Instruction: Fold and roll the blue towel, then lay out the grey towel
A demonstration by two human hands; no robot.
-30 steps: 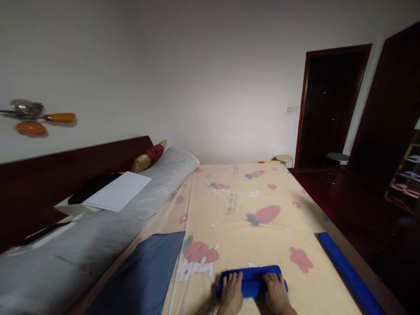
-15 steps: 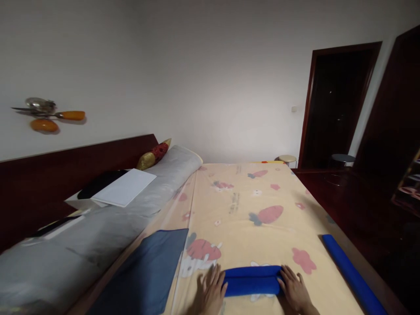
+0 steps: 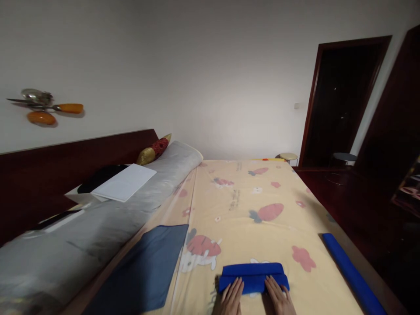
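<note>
A folded blue cloth (image 3: 252, 270) lies on the patterned bed sheet (image 3: 236, 232) close in front of me, with a fold line running across it. My left hand (image 3: 232, 297) rests on its near edge left of the middle, fingers stretched out flat. On the same edge, further right, my right hand (image 3: 278, 296) lies with its fingers extended over the fabric. Both palms face down, and neither hand wraps round the cloth.
A grey-blue cloth (image 3: 144, 267) lies flat at left. A long blue roll (image 3: 354, 273) lies along the bed's right edge. Grey bedding (image 3: 108, 232) with a white board (image 3: 124, 183) on it runs beside the headboard (image 3: 65, 159). Two stools (image 3: 288, 156) stand beyond.
My hands have moved from the two ends of the blue cloth inward onto its near edge, closer together. The view has tilted slightly.
</note>
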